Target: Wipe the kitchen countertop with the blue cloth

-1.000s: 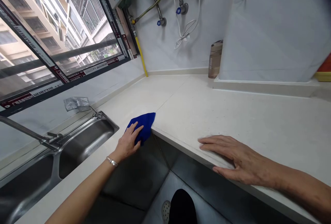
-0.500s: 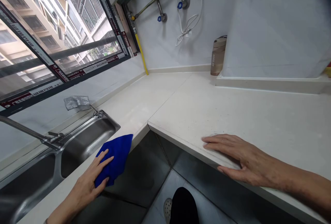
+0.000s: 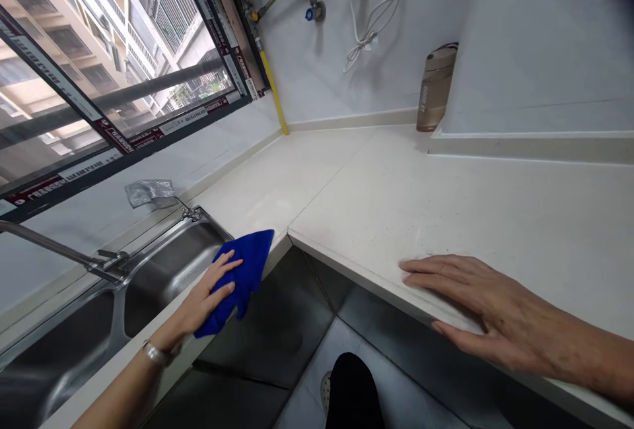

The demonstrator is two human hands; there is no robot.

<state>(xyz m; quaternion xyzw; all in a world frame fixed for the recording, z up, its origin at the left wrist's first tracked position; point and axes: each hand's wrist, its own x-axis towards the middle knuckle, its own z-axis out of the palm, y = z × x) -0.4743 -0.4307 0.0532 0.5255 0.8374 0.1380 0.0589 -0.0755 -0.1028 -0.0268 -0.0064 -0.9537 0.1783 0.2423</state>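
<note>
A blue cloth (image 3: 247, 264) lies over the front edge of the white countertop (image 3: 376, 191), one corner pointing toward the inner corner. My left hand (image 3: 211, 297) is on it, fingers over the top and thumb along its lower side, holding it against the counter. Some of the cloth hangs past the edge. My right hand (image 3: 475, 307) rests on the right-hand stretch of counter with fingers stretched out and the thumb over the front edge; it holds nothing. Small dark specks dot the surface beyond its fingertips.
Left of the cloth is a double steel sink (image 3: 119, 310) with a faucet (image 3: 106, 264). A brown bottle (image 3: 436, 89) stands by the back wall, near a yellow pipe (image 3: 273, 92) and a coiled white cord (image 3: 366, 36). A window (image 3: 123, 53) is at left.
My left hand has slid the blue cloth forward and right along the counter edge, toward the inner corner. My right hand stays at about the same place on the counter as the view shifts slightly.
</note>
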